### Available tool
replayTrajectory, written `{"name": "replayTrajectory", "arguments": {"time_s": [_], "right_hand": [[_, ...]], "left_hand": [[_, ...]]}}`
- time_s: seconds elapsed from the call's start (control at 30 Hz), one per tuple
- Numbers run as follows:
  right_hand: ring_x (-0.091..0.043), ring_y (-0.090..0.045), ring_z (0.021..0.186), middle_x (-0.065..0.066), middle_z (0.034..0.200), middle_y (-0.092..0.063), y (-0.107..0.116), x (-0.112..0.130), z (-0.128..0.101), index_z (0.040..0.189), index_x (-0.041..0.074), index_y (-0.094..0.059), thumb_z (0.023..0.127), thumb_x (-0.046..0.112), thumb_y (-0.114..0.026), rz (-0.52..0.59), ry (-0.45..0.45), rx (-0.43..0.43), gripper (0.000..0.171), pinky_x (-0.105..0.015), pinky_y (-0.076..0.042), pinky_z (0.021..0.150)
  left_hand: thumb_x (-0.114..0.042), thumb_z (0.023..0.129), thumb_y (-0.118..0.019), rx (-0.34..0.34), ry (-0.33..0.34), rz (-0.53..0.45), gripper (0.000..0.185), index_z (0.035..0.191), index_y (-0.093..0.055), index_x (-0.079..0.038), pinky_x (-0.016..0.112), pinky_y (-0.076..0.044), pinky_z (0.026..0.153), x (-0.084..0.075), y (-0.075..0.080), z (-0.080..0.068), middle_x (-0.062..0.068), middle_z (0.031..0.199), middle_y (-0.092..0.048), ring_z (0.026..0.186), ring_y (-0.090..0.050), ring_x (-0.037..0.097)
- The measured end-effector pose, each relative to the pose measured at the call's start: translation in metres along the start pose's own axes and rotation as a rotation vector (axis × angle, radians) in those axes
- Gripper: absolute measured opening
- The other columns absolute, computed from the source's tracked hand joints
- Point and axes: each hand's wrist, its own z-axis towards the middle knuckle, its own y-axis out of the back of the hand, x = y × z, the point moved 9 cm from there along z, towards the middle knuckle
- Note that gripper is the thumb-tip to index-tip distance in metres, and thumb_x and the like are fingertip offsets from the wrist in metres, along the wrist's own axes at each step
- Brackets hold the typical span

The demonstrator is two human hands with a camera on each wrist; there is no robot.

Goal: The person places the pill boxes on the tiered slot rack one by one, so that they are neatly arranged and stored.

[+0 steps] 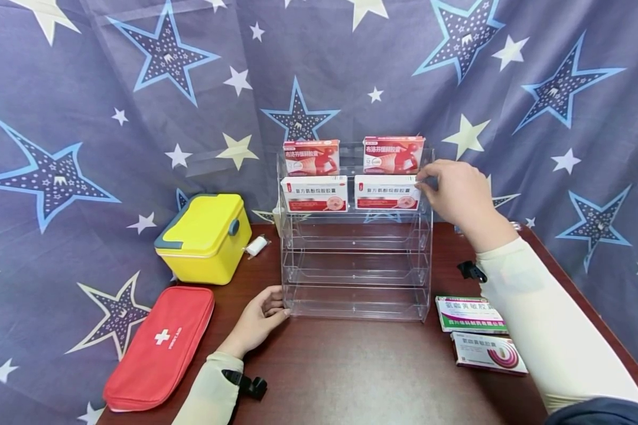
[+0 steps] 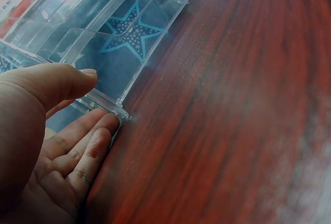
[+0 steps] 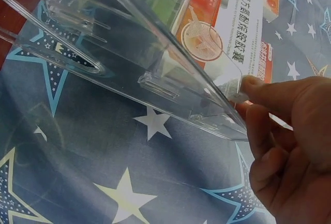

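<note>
Fingers (image 1: 432,170) at box (image 1: 386,198); table (image 1: 361,366), starry curtain (image 1: 345,65).

Looks like a small pharmacy-style display; hard to say in what kind of building. Backed at twelve o'clock by star-printed cloth (image 1: 340,59), laid out on a wood-grain surface (image 1: 361,372) at six, with medicine boxes (image 1: 386,193) on a clear tiered rack (image 1: 354,275) mid-view and a first-aid pouch (image 1: 162,351) at eight.

Rack (image 1: 355,243), cartons (image 1: 470,314), yellow box (image 1: 207,236), red pouch (image 1: 162,354) on table (image 1: 383,360)
</note>
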Motion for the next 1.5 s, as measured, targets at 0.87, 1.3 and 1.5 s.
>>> {"name": "replayTrajectory", "arguments": {"time_s": [0.87,1.3,1.5], "right_hand": [[-0.037,-0.069,0.085,-0.005,0.104,-0.075,0.003,0.003,-0.001,0.102,0.011,-0.081,0.094,0.015,-0.076,0.000,0.022,-0.051,0.011,-0.060,-0.053,0.069],[-0.018,-0.059,0.067,0.002,0.099,-0.074,0.009,-0.005,-0.011,0.102,0.017,-0.082,0.093,0.011,-0.078,0.132,0.053,-0.113,0.012,-0.040,-0.045,0.061],[-0.008,-0.055,0.063,0.004,0.092,-0.072,0.027,-0.032,-0.040,0.104,0.016,-0.082,0.092,0.014,-0.082,0.265,0.018,-0.136,0.012,-0.022,-0.039,0.056]], "left_hand": [[-0.002,0.094,-0.078,0.000,0.011,-0.021,0.051,0.139,-0.056,0.002,0.030,-0.056,0.096,0.001,-0.001,0.000,0.023,0.123,-0.068,0.112,-0.067,0.037],[-0.001,0.094,-0.077,0.001,0.011,-0.020,0.051,0.140,-0.055,0.003,0.030,-0.056,0.096,0.002,-0.001,0.000,0.024,0.123,-0.068,0.113,-0.066,0.040],[-0.002,0.094,-0.077,-0.002,0.018,-0.013,0.052,0.140,-0.055,0.002,0.031,-0.056,0.097,0.000,-0.001,0.000,0.023,0.124,-0.068,0.114,-0.066,0.040]]}}
